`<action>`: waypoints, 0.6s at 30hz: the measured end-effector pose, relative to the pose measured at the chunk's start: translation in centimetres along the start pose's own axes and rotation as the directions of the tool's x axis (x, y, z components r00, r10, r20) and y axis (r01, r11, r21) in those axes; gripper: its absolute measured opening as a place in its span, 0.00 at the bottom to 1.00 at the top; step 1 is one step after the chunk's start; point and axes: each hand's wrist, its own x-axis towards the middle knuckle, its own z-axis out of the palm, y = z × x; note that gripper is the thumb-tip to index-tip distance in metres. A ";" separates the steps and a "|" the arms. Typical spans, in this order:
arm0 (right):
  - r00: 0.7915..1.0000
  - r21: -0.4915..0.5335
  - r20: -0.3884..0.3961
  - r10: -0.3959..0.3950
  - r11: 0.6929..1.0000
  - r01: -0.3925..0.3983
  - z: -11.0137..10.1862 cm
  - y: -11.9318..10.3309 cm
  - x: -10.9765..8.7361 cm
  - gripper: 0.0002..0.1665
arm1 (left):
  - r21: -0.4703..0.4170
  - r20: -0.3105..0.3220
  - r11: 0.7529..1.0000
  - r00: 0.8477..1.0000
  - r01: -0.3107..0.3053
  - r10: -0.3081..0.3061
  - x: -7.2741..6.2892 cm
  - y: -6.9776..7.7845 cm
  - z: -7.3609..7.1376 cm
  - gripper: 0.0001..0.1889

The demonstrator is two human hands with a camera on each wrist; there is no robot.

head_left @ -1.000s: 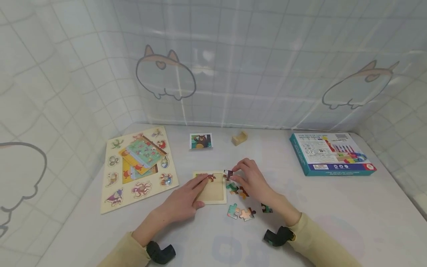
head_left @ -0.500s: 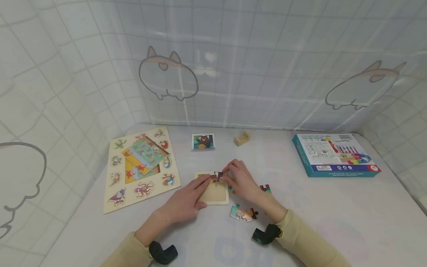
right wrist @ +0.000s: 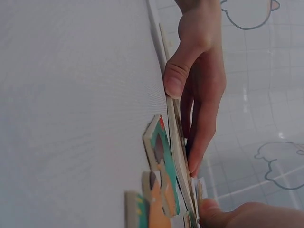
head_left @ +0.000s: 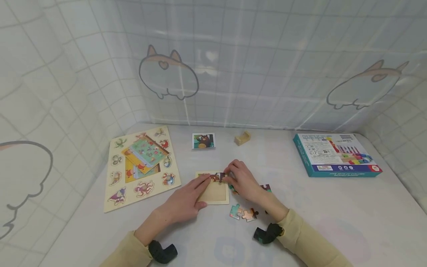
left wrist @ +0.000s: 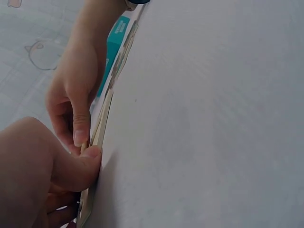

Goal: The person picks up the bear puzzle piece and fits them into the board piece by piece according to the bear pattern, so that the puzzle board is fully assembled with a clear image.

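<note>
The left hand lies over the left side of a small square wooden puzzle tray. Its straight fingers press near the top row, and its thumb touches the near edge. Thumb and fingers of the right hand pinch a dark brown and white puzzle piece at the tray's upper right. Touching or nearly touching that piece on its left is a brown piece, partly under the left fingertips. Right of the tray lie loose pieces, among them a teal one and an orange one; the right hand hides some.
A wooden board with sea-animal pieces stands left, bearing picture cards. At the back are a bear picture card and a small wooden block. A teal-edged box lies at the far right.
The right hand has carried its puzzle piece leftward from beside the tray onto its top row, up against the brown piece. The left hand has stayed on the tray.
</note>
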 end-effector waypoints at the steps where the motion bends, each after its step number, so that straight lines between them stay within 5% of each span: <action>1: 1.000 -0.003 0.000 -0.002 1.000 0.002 -0.1 0.0 0.0 0.09 | 0.005 -0.001 1.000 1.000 -0.004 0.004 0.0 0.0 0.0 0.37; 10: 1.000 -0.023 0.019 0.013 1.000 -0.013 0.0 0.2 0.1 0.10 | 0.003 -0.077 1.000 0.997 -0.004 0.004 1.1 0.7 -0.9 0.35; 18: 1.000 -0.024 -0.005 -0.002 1.000 0.002 0.4 0.2 0.1 0.10 | 0.107 -0.092 0.993 0.995 -0.040 0.050 1.3 1.3 -0.6 0.32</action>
